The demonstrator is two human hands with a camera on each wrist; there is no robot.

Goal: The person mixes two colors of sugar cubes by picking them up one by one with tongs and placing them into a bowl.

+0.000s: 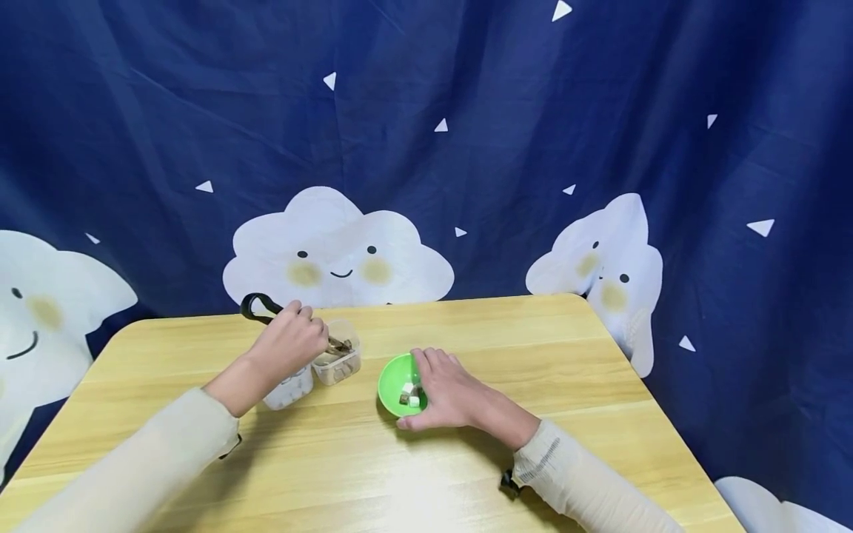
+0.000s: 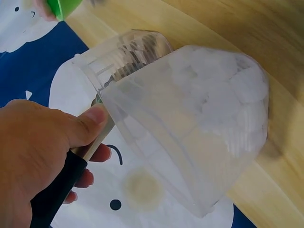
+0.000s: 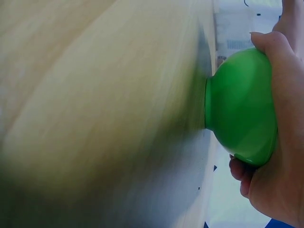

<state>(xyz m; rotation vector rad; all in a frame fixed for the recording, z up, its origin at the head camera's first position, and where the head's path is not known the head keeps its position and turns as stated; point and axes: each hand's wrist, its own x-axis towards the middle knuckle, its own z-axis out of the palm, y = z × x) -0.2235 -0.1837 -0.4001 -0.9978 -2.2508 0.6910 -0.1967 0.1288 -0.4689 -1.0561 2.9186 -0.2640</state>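
Note:
My left hand (image 1: 291,340) grips a pair of tongs (image 2: 61,183) with black handles and metal arms. Their tips reach down into a clear plastic container (image 1: 348,368) of brown pieces; whether they pinch a piece cannot be made out. Beside it, nearer to me, stands a second clear container (image 2: 213,99) with white pieces, partly hidden under the left hand in the head view. My right hand (image 1: 453,392) holds a small green bowl (image 3: 242,104) at its right side, thumb in front and fingers behind. Inside the bowl lie a few white cubes (image 1: 414,402) and brown cubes (image 1: 403,398).
Everything stands on a light wooden table (image 1: 373,474). Behind its far edge hangs a dark blue curtain (image 1: 400,163) printed with white clouds and triangles. A small black object (image 1: 509,484) is at the right sleeve cuff.

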